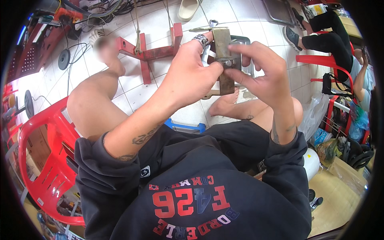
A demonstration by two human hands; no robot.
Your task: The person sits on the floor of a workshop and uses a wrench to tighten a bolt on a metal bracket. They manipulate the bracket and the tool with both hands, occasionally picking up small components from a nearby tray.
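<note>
My left hand [186,78] is closed around a flat, worn metal bracket [222,40], held upright in front of me above the floor. A wrench [205,57] also sits in that hand, its shaft between the fingers and the bracket; its ring-shaped end shows beyond the bracket's top. From the right, my right hand [266,68] reaches to the bracket with thumb and forefinger bent and apart. Its thumb is close to a small bolt [228,63] on the bracket's face. Whether those fingertips touch the metal, I cannot tell.
A red metal stand [148,54] is on the tiled floor ahead. Behind the bracket lies a dark-rimmed tray [247,70]. A red plastic chair [44,168] stands at left. Another person sits on a red chair [320,59] at right. Cables [116,10] and a pale clog [187,10] lie farther off.
</note>
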